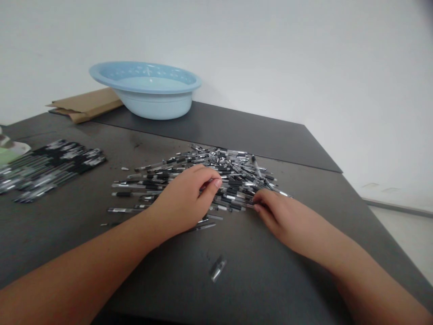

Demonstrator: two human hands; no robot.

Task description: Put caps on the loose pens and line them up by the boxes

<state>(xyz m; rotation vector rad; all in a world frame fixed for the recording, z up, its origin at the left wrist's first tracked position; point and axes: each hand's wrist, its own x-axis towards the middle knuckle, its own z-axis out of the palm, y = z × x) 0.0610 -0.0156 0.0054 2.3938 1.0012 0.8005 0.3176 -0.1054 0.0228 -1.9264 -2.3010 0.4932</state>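
A heap of gel pens (216, 162) with black grips and clear barrels lies on the dark table, many of them at mixed angles. My left hand (189, 194) is over the heap's near side, thumb and forefinger pinched together; whatever may be between them is too small or hidden to make out. At the heap's right edge, my right hand (284, 216) has its fingertips closed at the end of a pen (238, 198). A loose clear pen cap (218, 269) lies on the table in front of both hands.
Neat rows of pens (57, 167) lie at the left. A blue plastic basin (158, 106) stands at the back near the wall, beside a brown cardboard piece or paper bag (88, 104). The table's right edge (382, 225) slants toward me.
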